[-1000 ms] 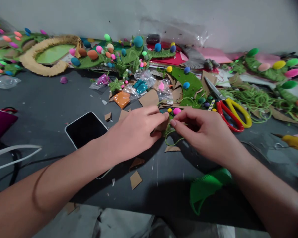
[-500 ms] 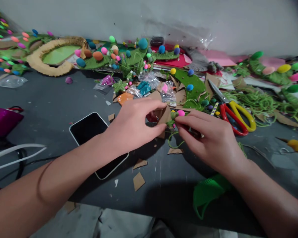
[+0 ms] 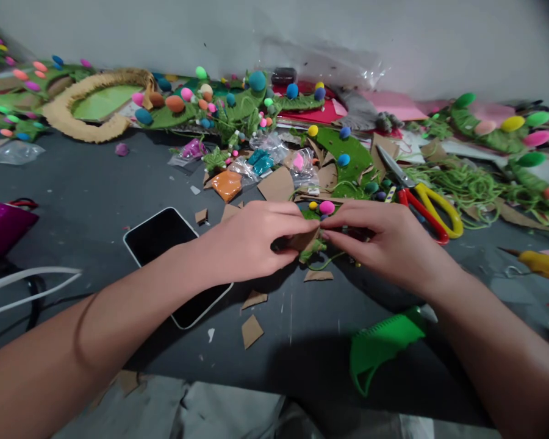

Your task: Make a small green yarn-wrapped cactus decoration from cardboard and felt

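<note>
My left hand (image 3: 251,241) grips a small brown cardboard piece (image 3: 305,239) between thumb and fingers, and part of it is wrapped in green yarn (image 3: 312,250). Close against its right edge, my right hand (image 3: 384,244) is closed in a pinch on the yarn; the strand between the fingertips is mostly hidden. A loose loop of yarn hangs below the piece. Just beyond the fingertips are a pink pom-pom (image 3: 327,208) and a smaller yellow pom-pom (image 3: 313,205).
A phone (image 3: 158,235) lies under my left forearm. Scissors (image 3: 427,207) and a green yarn heap (image 3: 466,186) sit at right, a green toothed plastic piece (image 3: 384,344) in front. Cardboard scraps (image 3: 252,331) dot the table. Pom-pom-covered green shapes (image 3: 238,107) line the wall.
My left hand loosened its grip around the cardboard, then closed in on it again. The cardboard turned, and my right fingertips shifted to its upper right edge.
</note>
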`<state>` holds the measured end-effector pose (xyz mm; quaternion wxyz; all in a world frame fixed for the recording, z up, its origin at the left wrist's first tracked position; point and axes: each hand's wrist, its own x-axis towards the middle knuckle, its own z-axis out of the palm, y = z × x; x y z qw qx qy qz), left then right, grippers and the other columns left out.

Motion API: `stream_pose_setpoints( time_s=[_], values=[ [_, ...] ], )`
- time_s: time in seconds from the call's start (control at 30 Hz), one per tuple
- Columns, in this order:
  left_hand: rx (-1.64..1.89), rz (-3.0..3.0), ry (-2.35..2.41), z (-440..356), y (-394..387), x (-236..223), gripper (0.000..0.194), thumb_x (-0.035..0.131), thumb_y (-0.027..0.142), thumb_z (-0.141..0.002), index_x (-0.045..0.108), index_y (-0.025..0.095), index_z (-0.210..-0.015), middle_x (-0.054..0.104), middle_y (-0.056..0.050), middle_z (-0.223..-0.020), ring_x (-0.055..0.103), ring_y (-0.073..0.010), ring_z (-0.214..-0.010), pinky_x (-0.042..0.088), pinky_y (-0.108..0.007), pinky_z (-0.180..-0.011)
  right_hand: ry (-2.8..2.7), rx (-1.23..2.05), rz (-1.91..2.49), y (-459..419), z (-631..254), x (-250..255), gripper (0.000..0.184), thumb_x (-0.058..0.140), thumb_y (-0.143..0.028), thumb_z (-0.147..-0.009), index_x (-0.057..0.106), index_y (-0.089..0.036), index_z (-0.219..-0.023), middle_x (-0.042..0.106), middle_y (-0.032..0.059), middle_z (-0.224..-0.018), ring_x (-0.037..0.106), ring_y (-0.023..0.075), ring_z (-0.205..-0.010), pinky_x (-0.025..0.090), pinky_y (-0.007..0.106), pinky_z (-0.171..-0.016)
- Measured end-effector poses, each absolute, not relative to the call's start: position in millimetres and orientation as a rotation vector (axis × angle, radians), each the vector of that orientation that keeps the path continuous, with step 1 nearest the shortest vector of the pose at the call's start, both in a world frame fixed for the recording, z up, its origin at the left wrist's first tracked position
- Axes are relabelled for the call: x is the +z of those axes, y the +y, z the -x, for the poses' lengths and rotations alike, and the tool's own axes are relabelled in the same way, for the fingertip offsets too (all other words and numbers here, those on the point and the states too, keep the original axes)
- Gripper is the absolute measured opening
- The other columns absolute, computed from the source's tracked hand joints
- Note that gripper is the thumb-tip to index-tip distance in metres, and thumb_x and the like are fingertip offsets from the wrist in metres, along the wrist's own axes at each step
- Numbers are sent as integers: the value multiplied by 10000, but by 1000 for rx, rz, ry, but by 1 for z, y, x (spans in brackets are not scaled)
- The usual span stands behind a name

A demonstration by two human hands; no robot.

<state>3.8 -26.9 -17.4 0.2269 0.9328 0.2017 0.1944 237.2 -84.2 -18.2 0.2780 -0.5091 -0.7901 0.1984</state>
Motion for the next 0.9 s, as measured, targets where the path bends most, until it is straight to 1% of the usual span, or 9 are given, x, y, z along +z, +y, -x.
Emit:
stream_pose_setpoints(
  time_s=[0.1,0.2,0.37,0.43,0.5,0.6,0.73,0.83,0.9],
  values=[
    [486,-2650,625,-5,-30,-20,219,625,161,-877,723,193,-1070,716,-57,-997,705,-181,-927,535,-267,-785,-2142,451,1488,-89,-229,-11,120,639,-252,-905,753,-221,-886,722,42,-824,659,192,-740,484,299,-644],
    [530,-2698,762,-6,-32,-19,228,643,169,-857,714,171,-1074,707,-59,-958,696,-192,-899,526,-278,-748,-2152,403,1529,-95,-220,-5,131,611,-246,-916,727,-221,-860,692,37,-772,640,190,-703,470,298,-621],
    [650,-2666,944,-6,-31,-12,150,674,209,-818,724,172,-955,694,-38,-843,666,-181,-795,497,-281,-685,-2291,99,1475,-105,-214,-7,189,536,-226,-959,718,-201,-1005,714,86,-998,686,219,-876,510,306,-704],
    [694,-2601,1002,-6,-31,-9,129,688,243,-813,724,178,-919,686,-21,-784,648,-166,-738,494,-279,-670,-2347,-44,1458,-107,-215,-9,203,522,-226,-967,710,-191,-1035,710,98,-1041,691,218,-881,511,300,-700],
    [734,-2501,1027,-7,-31,-9,158,697,263,-810,727,186,-946,699,-9,-784,646,-152,-713,506,-274,-666,-2363,-98,1455,-107,-216,-10,212,512,-222,-972,702,-190,-1059,708,100,-1055,692,216,-887,510,294,-695],
    [767,-2336,969,-7,-31,-11,261,687,250,-826,718,204,-1081,745,-15,-909,679,-147,-761,555,-278,-706,-2320,13,1447,-105,-218,-10,220,503,-204,-972,700,-200,-1071,705,98,-1065,688,224,-921,520,302,-717],
    [722,-2235,812,-6,-29,-13,369,684,236,-849,689,223,-1217,759,-47,-1065,716,-173,-872,603,-322,-795,-2195,353,1364,-96,-226,-9,242,511,-162,-957,737,-240,-991,716,74,-1020,686,221,-922,536,320,-782],
    [677,-2277,724,-5,-27,-12,410,714,234,-827,697,246,-1236,761,-47,-1075,720,-189,-899,602,-340,-819,-2166,514,1264,-89,-235,-12,255,541,-159,-942,771,-263,-978,736,56,-977,693,216,-920,540,325,-814],
    [629,-2340,673,-4,-27,-12,380,709,211,-826,716,252,-1204,757,-43,-1071,715,-190,-922,586,-328,-832,-2181,558,1215,-86,-240,-14,239,570,-180,-935,783,-265,-999,749,52,-963,699,215,-915,540,324,-806]
  ],
)
